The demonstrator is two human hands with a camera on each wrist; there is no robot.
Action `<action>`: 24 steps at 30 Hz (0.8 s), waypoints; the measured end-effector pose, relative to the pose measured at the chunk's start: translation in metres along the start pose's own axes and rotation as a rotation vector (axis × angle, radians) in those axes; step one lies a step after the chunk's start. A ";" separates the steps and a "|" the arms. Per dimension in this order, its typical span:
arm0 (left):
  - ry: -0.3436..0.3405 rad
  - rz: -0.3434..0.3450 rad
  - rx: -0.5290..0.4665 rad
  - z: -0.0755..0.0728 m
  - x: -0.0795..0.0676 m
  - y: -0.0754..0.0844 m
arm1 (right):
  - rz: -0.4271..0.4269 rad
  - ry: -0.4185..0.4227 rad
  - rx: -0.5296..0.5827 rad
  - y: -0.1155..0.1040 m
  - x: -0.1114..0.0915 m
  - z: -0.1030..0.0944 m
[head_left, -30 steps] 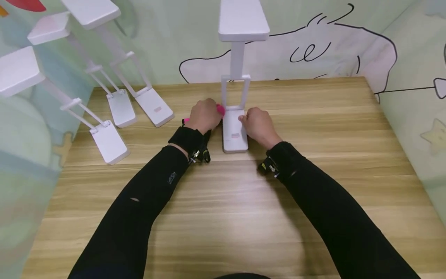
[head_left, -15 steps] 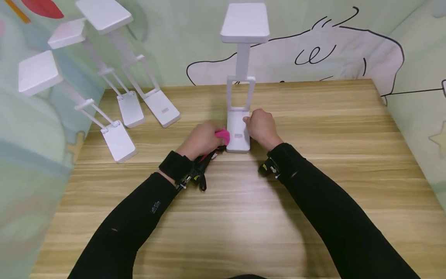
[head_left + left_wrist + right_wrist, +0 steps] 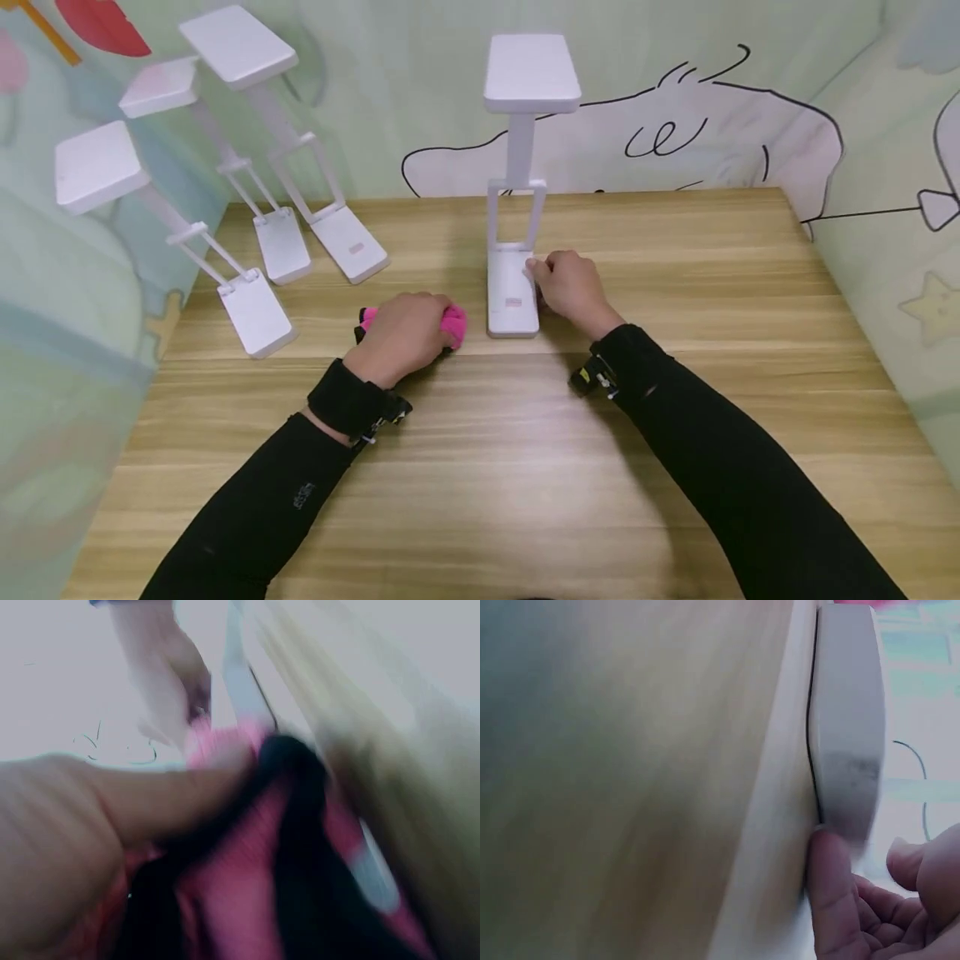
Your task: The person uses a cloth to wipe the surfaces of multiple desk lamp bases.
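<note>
A white desk lamp (image 3: 513,287) stands upright near the middle of the wooden table, its flat head raised on a folding arm. My right hand (image 3: 573,287) holds the right edge of its base, thumb over the top and a fingertip against the side (image 3: 847,720). To the left of the base, my left hand (image 3: 401,333) grips a bunched pink cloth with black edging (image 3: 453,325). In the left wrist view, the thumb presses on the cloth (image 3: 236,900), which is blurred. Most of the cloth is hidden under the hand in the head view.
Three similar white lamps stand at the back left: one in front (image 3: 257,312), one behind it (image 3: 282,246) and one to their right (image 3: 350,243). A curtain with cartoon drawings (image 3: 660,150) borders the wooden table (image 3: 675,500) at the back and sides.
My left hand has drawn the cloth along the base's left side toward me, then away to the left. My right hand keeps its place on the lamp base.
</note>
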State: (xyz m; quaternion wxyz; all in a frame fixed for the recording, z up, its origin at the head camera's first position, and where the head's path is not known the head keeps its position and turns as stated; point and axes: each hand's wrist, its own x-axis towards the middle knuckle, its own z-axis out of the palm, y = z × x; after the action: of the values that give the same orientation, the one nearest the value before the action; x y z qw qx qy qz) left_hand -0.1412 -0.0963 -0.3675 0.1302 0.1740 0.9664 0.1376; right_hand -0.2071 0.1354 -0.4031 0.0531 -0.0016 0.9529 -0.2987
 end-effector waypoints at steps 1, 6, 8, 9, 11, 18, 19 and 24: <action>0.031 -0.025 0.020 0.000 0.000 -0.002 | -0.036 0.008 -0.013 0.000 -0.004 -0.001; 0.045 -0.056 -0.003 0.005 -0.003 -0.009 | -0.341 0.053 -0.196 -0.003 -0.037 0.005; 0.039 -0.052 -0.029 0.008 -0.004 -0.011 | -0.464 0.058 -0.284 -0.005 -0.051 0.011; 0.040 -0.053 -0.039 0.010 -0.005 -0.013 | -0.519 0.061 -0.322 -0.006 -0.057 0.014; 0.042 -0.062 -0.059 0.012 -0.006 -0.015 | -0.607 0.057 -0.372 -0.008 -0.065 0.019; 0.055 -0.082 -0.091 0.013 -0.006 -0.017 | -0.644 0.003 -0.484 -0.011 -0.070 0.022; 0.054 -0.082 -0.093 0.012 -0.005 -0.016 | -0.635 -0.006 -0.492 -0.010 -0.070 0.020; 0.054 -0.072 -0.093 0.010 0.001 -0.013 | -0.583 -0.013 -0.496 -0.003 -0.068 0.010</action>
State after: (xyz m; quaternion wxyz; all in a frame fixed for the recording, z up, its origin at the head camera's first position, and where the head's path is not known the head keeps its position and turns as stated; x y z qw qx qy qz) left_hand -0.1430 -0.1051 -0.3811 0.1166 0.1292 0.9677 0.1823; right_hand -0.1390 0.1294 -0.4023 -0.0300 -0.2873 0.9554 -0.0618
